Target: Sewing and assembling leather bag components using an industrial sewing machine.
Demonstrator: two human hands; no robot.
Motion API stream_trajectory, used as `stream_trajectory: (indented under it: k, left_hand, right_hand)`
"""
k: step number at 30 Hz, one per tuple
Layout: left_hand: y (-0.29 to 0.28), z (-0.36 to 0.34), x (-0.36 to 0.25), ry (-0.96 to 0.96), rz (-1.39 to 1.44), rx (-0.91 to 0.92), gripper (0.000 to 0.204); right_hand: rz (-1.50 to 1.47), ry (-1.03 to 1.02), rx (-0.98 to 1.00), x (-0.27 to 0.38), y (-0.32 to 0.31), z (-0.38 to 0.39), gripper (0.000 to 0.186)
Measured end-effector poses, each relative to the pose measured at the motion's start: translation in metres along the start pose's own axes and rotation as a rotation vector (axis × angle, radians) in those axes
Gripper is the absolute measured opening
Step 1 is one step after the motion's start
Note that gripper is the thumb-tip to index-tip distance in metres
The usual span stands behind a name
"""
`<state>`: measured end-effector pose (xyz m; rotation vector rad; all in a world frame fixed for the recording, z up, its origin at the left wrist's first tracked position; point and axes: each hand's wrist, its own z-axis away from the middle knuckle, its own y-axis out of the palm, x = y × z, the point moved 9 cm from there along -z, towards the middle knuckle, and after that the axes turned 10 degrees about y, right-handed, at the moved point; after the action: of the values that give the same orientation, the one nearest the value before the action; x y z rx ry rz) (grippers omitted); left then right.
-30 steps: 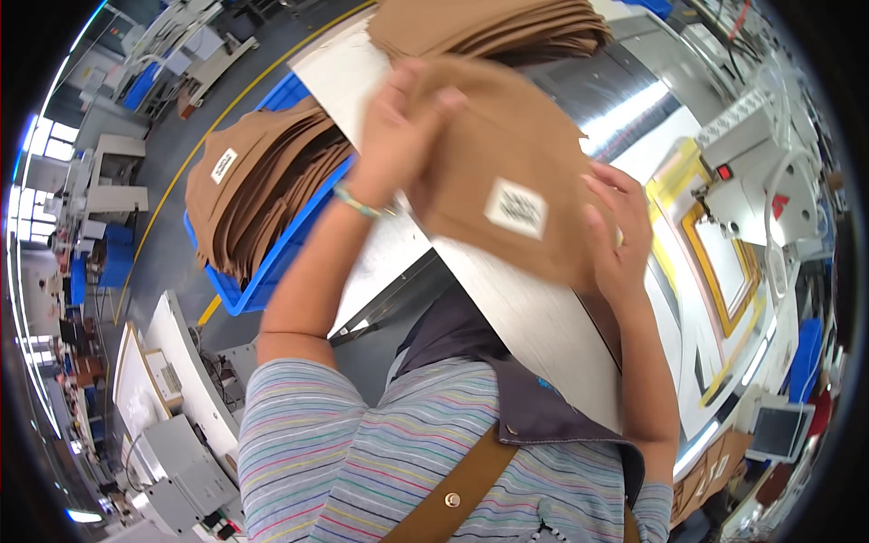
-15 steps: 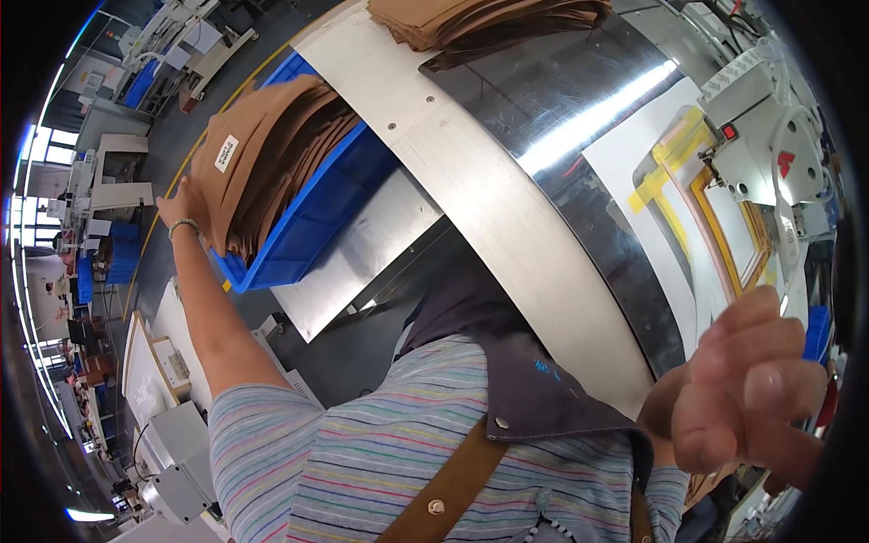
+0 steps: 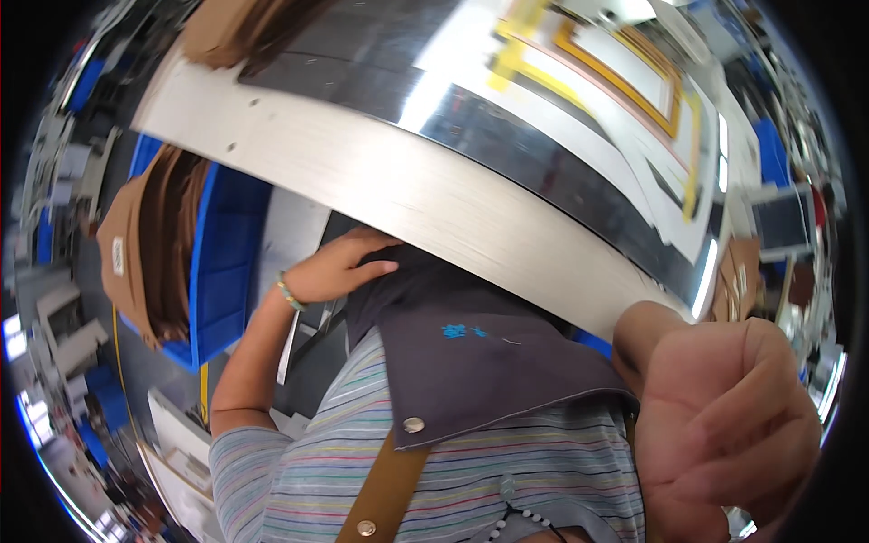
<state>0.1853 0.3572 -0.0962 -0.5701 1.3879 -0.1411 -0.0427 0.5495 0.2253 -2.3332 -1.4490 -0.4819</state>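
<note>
My left hand [image 3: 337, 265], with a beaded bracelet at its wrist, lies just under the front edge of the metal table [image 3: 434, 217], over my dark apron [image 3: 489, 362]. Its fingers are stretched out, some tips partly hidden at the table edge, and it holds nothing visible. To its left is a blue bin [image 3: 226, 262] packed with brown folded pieces [image 3: 149, 244] standing on edge, the outer one bearing a white label. At the lower right, large and close, my right hand [image 3: 724, 416] is closed with its fingers curled in. Nothing shows in it.
Brown pieces [image 3: 231, 32] are stacked at the table's far left. A yellow frame [image 3: 625, 72] sits with white sheets and yellow tape on the right part of the tabletop. Another brown piece [image 3: 738, 271] is beyond the table's right end. Machines and benches line the left background.
My left hand has left the brown pieces in the bin and moved right to the table edge. The view has turned, and the bin now appears farther left. My right hand stays closed.
</note>
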Motion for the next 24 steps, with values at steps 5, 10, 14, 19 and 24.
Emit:
stream_trajectory:
  k: [5, 10, 14, 19, 24]
  left_hand:
    - [0.076, -0.078, 0.008, 0.096, -0.066, 0.004, 0.037]
    - [0.133, -0.144, -0.046, 0.193, -0.033, 0.246, 0.054]
    - [0.137, -0.140, -0.045, 0.220, -0.146, 0.187, 0.058]
    - [0.160, -0.146, -0.026, 0.175, -0.106, 0.244, 0.045]
    - [0.166, -0.160, -0.027, 0.560, -0.375, 0.046, 0.031]
  right_hand:
    - [-0.003, -0.047, 0.020, 0.039, -0.023, 0.031, 0.014]
    - [0.183, 0.193, 0.151, 0.046, -0.012, 0.065, 0.015]
    - [0.350, 0.637, 0.418, -0.009, -0.011, 0.126, 0.020]
    - [0.665, 1.229, 0.714, -0.062, -0.034, 0.265, 0.023]
    - [0.548, 1.225, 0.434, -0.074, -0.030, 0.308, 0.025]
